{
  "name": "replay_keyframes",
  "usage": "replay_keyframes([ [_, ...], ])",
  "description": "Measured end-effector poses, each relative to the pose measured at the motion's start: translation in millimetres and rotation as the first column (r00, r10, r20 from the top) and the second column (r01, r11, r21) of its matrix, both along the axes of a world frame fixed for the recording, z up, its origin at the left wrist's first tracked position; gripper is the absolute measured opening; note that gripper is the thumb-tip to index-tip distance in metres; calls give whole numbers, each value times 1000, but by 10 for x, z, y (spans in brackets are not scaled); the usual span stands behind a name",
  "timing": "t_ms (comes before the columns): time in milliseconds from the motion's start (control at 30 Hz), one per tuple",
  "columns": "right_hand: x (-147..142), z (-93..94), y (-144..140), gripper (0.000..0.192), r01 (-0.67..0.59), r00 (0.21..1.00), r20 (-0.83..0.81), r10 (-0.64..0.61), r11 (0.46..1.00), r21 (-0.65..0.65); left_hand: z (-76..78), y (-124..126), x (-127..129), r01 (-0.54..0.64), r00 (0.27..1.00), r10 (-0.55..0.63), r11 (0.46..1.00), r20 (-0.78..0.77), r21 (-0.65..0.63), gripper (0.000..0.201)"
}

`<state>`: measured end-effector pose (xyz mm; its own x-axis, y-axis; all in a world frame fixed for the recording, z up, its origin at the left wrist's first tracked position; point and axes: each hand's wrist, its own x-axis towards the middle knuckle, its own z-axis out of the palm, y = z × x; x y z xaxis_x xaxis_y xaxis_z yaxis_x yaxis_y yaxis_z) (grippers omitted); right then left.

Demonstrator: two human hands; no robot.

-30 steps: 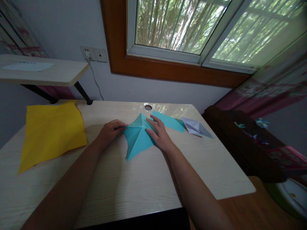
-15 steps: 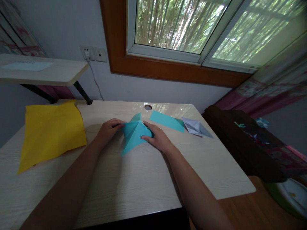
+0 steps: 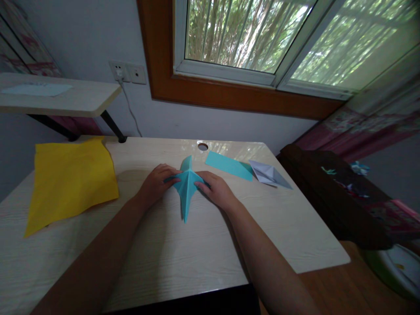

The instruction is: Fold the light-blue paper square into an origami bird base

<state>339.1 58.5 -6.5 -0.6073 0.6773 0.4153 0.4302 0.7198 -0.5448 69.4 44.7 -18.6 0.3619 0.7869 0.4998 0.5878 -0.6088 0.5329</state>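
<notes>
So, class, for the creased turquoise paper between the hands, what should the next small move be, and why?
Perhaps ease the left hand and right hand slightly closer together, bringing the sides of the creased turquoise paper inward: each hand holds one side, and those sides spread outward from a central ridge.

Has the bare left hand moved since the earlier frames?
Yes: slightly rightward, judged against the round hole in the pale wood-grain desk. The left hand now pinches the folded turquoise paper.

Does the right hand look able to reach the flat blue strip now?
Probably yes: the right hand is close to the blue strip and nothing visible stands between them, but it holds the folded blue paper.
</notes>
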Motion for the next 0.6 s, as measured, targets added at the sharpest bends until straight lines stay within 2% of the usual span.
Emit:
replay_keyframes([
  [100, -25, -7, -18, 34, 8, 1000, 11, -8, 1000, 18, 41, -64, 99, -38, 999, 37, 998, 27, 44, 28],
  [267, -84, -7, -67, 46, 98, 995, 13, -98, 994, 39, 48, -112, 181, -83, 996, 81, 994, 34, 77, 23],
  [467, -129, 38, -96, 31, 123, 992, -3, -124, 986, 115, 64, -125, 196, -63, 997, 60, 994, 41, 86, 23],
  [600, -145, 54, -95, 28, 134, 991, -9, -134, 975, 177, 110, -173, 250, -83, 994, 72, 987, 85, 136, 25],
])
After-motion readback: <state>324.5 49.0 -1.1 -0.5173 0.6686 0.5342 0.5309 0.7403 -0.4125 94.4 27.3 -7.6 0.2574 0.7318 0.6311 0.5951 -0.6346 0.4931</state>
